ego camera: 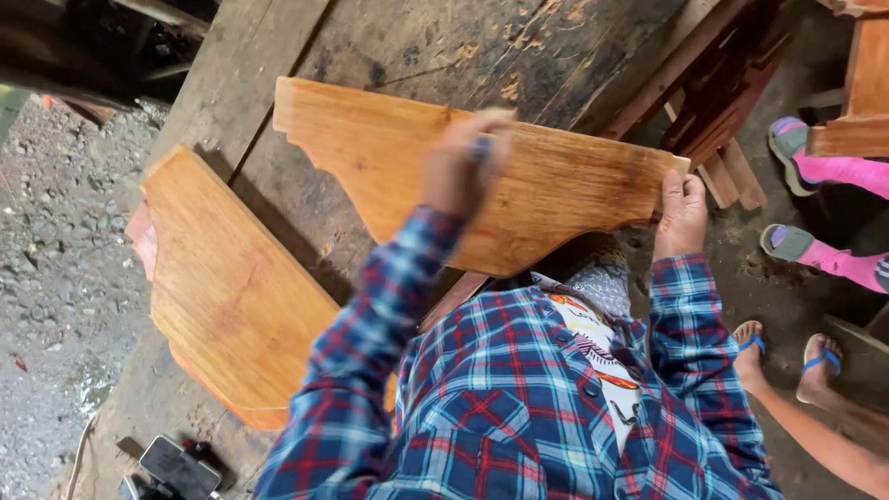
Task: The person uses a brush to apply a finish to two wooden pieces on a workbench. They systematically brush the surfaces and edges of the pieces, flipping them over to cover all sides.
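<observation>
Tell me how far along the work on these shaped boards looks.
Done, apparently: the orange scroll-cut wooden board lying on the dark plank workbench already shines evenly. In hand: the left hand, blurred, presses a small bluish item on the second orange scroll-cut board; the right hand grips its end. Left: that board's surface looks patchy and streaked.

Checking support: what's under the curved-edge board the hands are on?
The curved-edge board lies on a dark worn plank bench. Left hand rests on top, right hand grips its end. Its near underside is hidden by the person.
</observation>
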